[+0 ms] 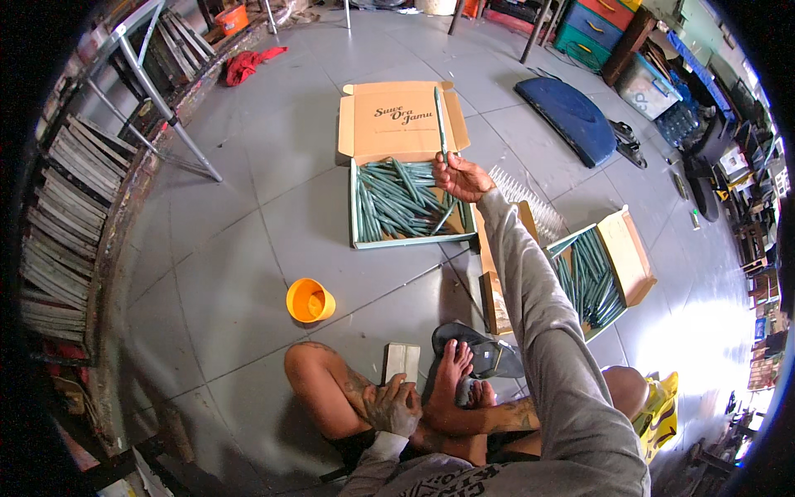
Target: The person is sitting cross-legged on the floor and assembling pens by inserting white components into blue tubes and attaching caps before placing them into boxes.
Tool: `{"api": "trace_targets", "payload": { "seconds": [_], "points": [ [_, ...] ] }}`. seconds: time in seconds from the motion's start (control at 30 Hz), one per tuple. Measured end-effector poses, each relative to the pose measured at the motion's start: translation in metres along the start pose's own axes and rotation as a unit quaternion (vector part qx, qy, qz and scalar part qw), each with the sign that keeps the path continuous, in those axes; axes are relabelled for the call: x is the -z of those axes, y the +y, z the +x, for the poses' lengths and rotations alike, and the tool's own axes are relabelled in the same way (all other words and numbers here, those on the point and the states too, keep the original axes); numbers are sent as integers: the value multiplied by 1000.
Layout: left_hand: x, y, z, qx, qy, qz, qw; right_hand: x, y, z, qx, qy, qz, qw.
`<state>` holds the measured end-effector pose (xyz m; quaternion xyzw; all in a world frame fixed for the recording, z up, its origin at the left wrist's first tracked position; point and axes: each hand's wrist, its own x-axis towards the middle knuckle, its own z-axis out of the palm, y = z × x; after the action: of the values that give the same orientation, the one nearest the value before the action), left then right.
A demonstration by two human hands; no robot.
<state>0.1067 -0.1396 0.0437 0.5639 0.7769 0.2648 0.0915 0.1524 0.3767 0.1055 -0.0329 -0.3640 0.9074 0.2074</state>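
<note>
My right hand (464,177) is stretched out, closed around the lower end of a slim green stick (440,124) held upright. Just below it, a box (354,217) with its brown lid folded back is full of loose green sticks (397,199) lying at all angles. My left hand (394,408) rests low by my shin with bent fingers. Its fingertips overlap the near end of a pale grey rectangular block (402,359); whether they grip it or something smaller is hidden. To the right, a second box (627,257) holds more green sticks (588,277), lying mostly parallel.
A yellow cup (310,301) stands left of my knee. White spiral-like rows (530,203) lie partly behind my right sleeve. A black sandal (489,352) is by my feet. A blue rounded panel (567,120) lies far right. Metal table legs (166,108) stand left.
</note>
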Motion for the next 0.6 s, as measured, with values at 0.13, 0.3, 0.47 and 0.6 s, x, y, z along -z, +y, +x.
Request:
{"api": "trace_targets", "payload": {
  "seconds": [0.13, 0.3, 0.47, 0.6],
  "points": [
    [12, 11, 13, 23, -6, -36, 999, -20, 19, -24, 32, 25, 29, 999],
    [52, 20, 110, 145, 1, -550, 823, -126, 116, -112, -80, -4, 12, 997],
    [128, 90, 163, 36, -165, -585, 793, -239, 183, -218, -57, 104, 161, 980],
    [148, 114, 141, 81, -207, -621, 752, -290, 152, -249, -54, 188, -86, 977]
  ]
}}
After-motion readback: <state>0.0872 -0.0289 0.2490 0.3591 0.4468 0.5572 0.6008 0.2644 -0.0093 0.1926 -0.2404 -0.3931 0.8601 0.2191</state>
